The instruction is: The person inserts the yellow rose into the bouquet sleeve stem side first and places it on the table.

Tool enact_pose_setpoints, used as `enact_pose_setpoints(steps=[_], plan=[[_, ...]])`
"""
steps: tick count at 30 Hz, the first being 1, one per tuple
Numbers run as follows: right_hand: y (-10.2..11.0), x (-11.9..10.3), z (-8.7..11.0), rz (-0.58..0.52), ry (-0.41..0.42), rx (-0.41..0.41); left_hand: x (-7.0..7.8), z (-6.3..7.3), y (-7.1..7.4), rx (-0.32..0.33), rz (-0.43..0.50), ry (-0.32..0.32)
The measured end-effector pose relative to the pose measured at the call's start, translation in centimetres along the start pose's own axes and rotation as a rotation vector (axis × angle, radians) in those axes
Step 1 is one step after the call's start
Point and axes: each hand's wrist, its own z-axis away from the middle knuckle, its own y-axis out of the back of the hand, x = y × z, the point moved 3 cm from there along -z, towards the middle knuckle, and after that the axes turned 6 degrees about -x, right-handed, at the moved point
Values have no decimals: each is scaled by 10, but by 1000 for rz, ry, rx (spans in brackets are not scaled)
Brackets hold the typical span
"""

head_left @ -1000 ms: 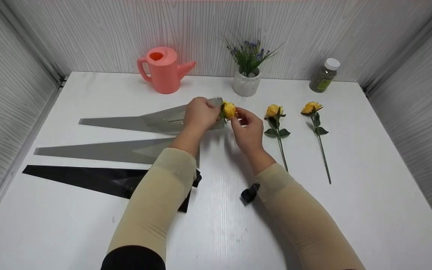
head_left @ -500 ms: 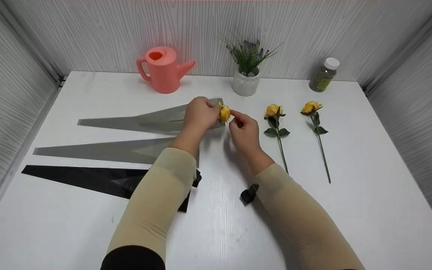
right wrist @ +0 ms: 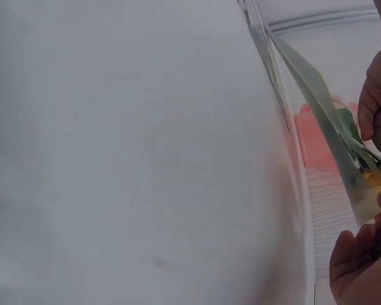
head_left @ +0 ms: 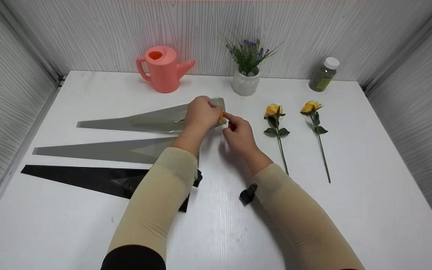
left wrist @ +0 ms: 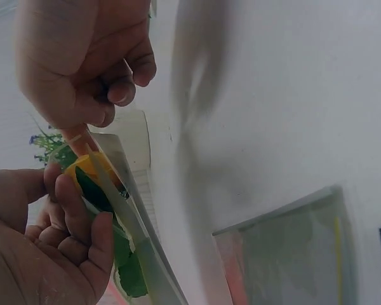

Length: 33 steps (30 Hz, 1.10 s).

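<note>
In the head view my left hand (head_left: 203, 112) pinches the mouth of a long tapered translucent grey flower sleeve (head_left: 152, 120). A yellow rose (head_left: 220, 118) sits inside that mouth, mostly hidden by the hand. Its green leaves (left wrist: 132, 273) show through the film in the left wrist view, below the yellow petals (left wrist: 82, 166). My right hand (head_left: 240, 135) presses the bloom with an outstretched index finger, its other fingers loosely bent. Both hands (right wrist: 374, 267) also appear at the right edge of the right wrist view, beside the sleeve end.
A second grey sleeve (head_left: 99, 152) and a black one (head_left: 81, 179) lie nearer me on the white table (head_left: 369, 210). Two yellow roses (head_left: 274, 111) lie to the right. Along the back stand a pink watering can (head_left: 164, 71), a potted plant (head_left: 246, 83) and a lidded jar (head_left: 323, 77).
The rose has moved left, deeper into the sleeve, and its bloom is now mostly inside. My right hand has followed it left, going from fingers around the bloom to an index finger pressing it.
</note>
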Motion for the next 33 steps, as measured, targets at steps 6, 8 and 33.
enact_pose_setpoints(steps=[6, 8, 33], plan=[[-2, -2, 0, 81, -1, -17, 0, 1, -2, -3, -26, -3], [-3, -2, 0, 83, -5, -7, 0, 2, -2, -3, -34, -2], [-5, 1, -6, -256, -175, 132, -22, -3, 15, -60, -132, -135]])
